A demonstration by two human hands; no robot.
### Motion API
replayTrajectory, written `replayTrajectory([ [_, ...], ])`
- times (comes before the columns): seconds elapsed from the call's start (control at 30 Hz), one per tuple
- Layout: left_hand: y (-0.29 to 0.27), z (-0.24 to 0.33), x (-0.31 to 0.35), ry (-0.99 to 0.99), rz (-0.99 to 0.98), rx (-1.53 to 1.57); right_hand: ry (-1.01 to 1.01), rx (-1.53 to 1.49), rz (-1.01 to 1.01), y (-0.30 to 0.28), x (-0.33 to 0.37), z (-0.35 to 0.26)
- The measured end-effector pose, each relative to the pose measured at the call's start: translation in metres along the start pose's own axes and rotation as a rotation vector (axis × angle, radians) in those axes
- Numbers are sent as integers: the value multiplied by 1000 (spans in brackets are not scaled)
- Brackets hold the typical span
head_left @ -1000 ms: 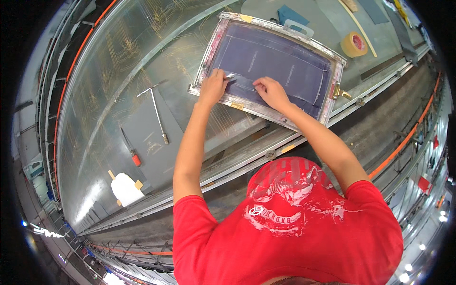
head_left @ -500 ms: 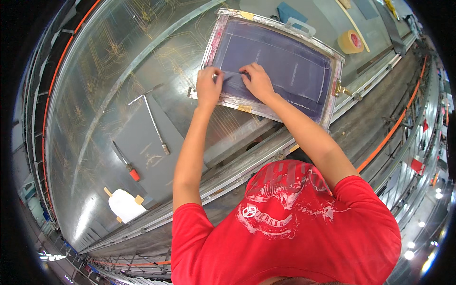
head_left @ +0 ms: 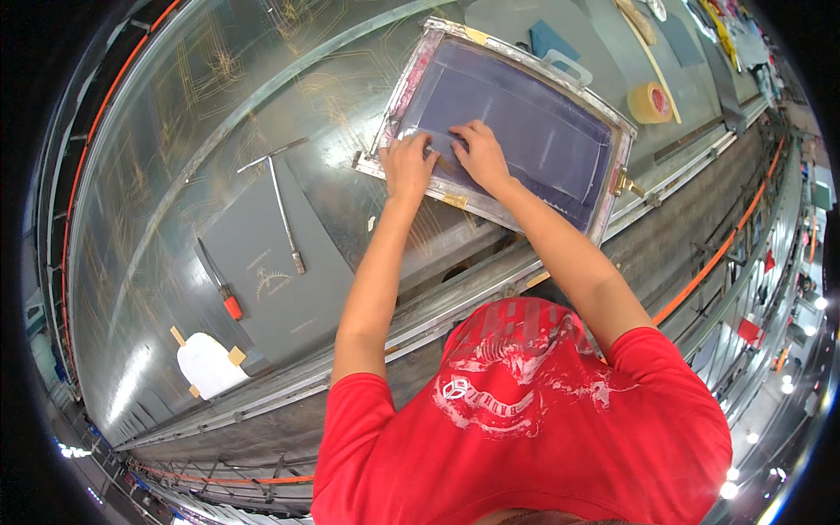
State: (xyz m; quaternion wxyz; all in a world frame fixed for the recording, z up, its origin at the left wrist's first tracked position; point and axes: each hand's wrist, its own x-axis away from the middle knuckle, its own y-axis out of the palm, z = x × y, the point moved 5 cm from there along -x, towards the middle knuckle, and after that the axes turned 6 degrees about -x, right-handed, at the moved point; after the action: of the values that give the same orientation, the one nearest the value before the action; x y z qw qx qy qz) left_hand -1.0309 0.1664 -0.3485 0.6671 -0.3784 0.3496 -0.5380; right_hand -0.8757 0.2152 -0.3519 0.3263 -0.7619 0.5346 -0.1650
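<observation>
A screen printing frame (head_left: 624, 166) with dark purple mesh lies slanted on the table, its metal rim stained pink and white. Both my hands are at its near left corner. My left hand (head_left: 408, 166) rests over the rim with its fingers curled in onto the mesh. Just right of it, my right hand (head_left: 480, 156) is above the mesh, thumb and fingers bent together. Between the two hands runs a thin translucent strip (head_left: 445, 167), held at its ends; the fingers hide much of it, and its exact kind is unclear.
Left of the frame, a dark grey sheet (head_left: 302, 229) carries a T-shaped metal rod (head_left: 282, 206) and a red-handled blade tool (head_left: 229, 302). A white piece with tape tabs (head_left: 210, 366) lies nearer. At the right are an amber tape roll (head_left: 648, 103) and a blue cloth (head_left: 553, 40).
My left hand has shifted right, closer to my right hand, and the strip between them looks shorter. The whole view has turned slightly; a printed pattern on the grey sheet shows more clearly.
</observation>
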Motion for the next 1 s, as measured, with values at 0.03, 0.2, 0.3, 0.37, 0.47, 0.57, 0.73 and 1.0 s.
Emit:
replayTrajectory([
  [0.03, -3, 1, 2, 13, 9, -38, -30, 18, 14, 2, -1, -1],
  [0.2, 2, 16, 30, 130, 114, -233, -125, 90, 39, 14, -6, -4],
  [0.3, 9, 33, 44, 130, 80, -299, -107, 23, 27, 16, -9, 1],
  [0.37, 11, 39, 47, 117, 64, -297, -77, -13, -6, 17, -12, 3],
  [0.47, 19, 36, 49, 107, -20, -310, -83, -36, -50, 17, -19, 4],
  [0.57, 23, 33, 54, 89, -46, -346, -184, 8, -60, 19, -24, 6],
  [0.73, 33, 27, 60, 86, -8, -316, -297, 83, -16, 24, -21, 6],
  [1.0, 32, 24, 53, 94, -84, -337, -273, 174, -31, 32, -21, 18],
])
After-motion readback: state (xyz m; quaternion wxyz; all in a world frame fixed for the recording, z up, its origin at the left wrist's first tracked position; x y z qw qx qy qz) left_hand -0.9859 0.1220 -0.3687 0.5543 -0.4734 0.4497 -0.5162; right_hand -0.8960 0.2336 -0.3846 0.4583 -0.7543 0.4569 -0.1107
